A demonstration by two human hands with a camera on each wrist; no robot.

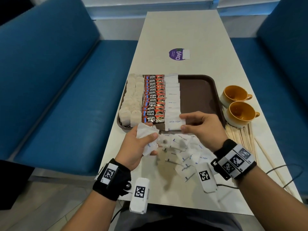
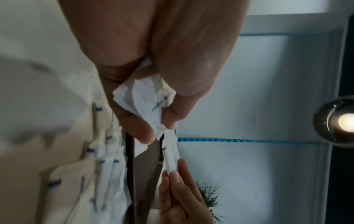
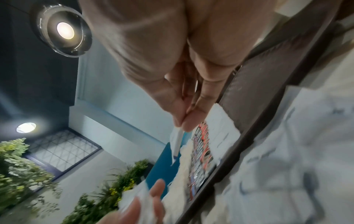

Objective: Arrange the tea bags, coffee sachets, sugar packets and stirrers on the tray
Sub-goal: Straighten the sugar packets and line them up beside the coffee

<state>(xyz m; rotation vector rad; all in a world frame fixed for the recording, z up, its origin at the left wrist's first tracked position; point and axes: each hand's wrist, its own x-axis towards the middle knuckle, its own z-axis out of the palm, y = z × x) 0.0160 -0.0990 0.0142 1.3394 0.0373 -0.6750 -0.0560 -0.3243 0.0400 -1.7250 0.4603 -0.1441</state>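
Our right hand (image 1: 198,125) pinches one sugar packet (image 1: 175,124) between thumb and fingertips, just above the near end of the sugar column (image 1: 173,97) on the tray (image 1: 200,90). Our left hand (image 1: 141,147) curls round a loose bunch of packets (image 1: 146,135) at the tray's near edge.

The bunch looks slack, so we judge a packet could slip out and drop onto the pile of sugar packets (image 1: 183,154) on the table (image 1: 175,30). If we set the pinched packet down askew, it may overlap the coffee sachets (image 1: 154,97) just to its left or overhang the rim.

The tea bags (image 1: 131,99) fill the far-left columns. The tray's right part is bare, awaiting the stirrers (image 1: 241,139), which lie on the table to the right, beside two orange cups (image 1: 240,112). Those cups stand near our right wrist, and we could knock them when reaching for the stirrers.
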